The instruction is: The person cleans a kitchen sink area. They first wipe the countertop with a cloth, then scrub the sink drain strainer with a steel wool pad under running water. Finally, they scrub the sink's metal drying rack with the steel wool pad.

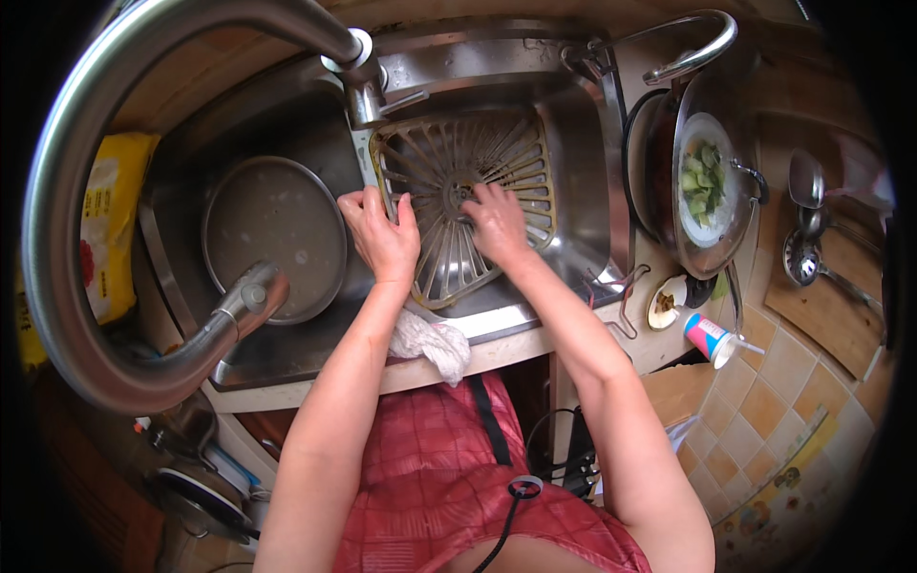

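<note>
A greasy range-hood grille (pixel 454 204) with radiating bars lies tilted in the right basin (pixel 584 129) of a stainless steel sink. Its frame carries yellow-brown grime. My left hand (pixel 383 236) grips the grille's left edge near the divider between the basins. Over the grille's round hub, my right hand (pixel 499 223) has its fingers bunched and pressed down; whether they hold something small is hidden. A round metal basin (pixel 276 229) of cloudy grey water sits in the left sink compartment. Below my left wrist, a white rag (pixel 433 342) hangs over the sink's front edge.
A large curved faucet (pixel 61 208) arches over the left side. To the right stand a lidded pan (pixel 706 243) with a plate of green vegetables, a wire rack (pixel 623 301), a paper cup (pixel 706 336) and ladles (pixel 802 254). A yellow packet (pixel 118 222) lies left.
</note>
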Tool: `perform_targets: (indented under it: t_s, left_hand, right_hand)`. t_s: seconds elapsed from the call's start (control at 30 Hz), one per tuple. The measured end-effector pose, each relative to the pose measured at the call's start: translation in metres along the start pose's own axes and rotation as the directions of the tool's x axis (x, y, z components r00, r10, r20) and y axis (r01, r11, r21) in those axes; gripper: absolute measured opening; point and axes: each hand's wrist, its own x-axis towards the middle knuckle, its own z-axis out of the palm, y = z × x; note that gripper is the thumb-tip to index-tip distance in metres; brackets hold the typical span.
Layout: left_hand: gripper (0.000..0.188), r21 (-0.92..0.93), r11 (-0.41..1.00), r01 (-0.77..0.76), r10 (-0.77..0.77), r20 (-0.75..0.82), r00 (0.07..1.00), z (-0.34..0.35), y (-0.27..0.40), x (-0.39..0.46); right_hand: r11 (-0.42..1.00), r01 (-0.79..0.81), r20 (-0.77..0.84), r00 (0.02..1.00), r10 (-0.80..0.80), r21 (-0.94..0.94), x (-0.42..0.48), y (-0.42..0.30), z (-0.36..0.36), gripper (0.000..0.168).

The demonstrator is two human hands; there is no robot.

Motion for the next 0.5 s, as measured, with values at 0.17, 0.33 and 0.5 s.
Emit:
perform_targets:
  t_s: [0.17, 0.33, 0.5]
  left_hand:
    - [0.032, -0.001, 1.000, 0.003, -0.003, 0.020, 1.000, 0.001, 0.003, 0.006]
    - [0.034, 0.004, 1.000, 0.011, -0.011, 0.031, 0.999, 0.000, 0.001, 0.003]
    - [0.033, 0.005, 1.000, -0.003, 0.003, 0.023, 1.000, 0.001, -0.002, 0.002]
  right_hand:
    - [0.995, -0.014, -0.066, 0.998, 0.020, 0.094, 0.002, -0.016, 0.002, 0.032]
    - [0.992, -0.121, -0.020, 0.992, 0.122, 0.041, 0.003, 0.024, -0.001, 0.026]
    - [0.997, 0.014, -0.042, 0.999, -0.011, 0.072, -0.006, -0.019, -0.001, 0.023]
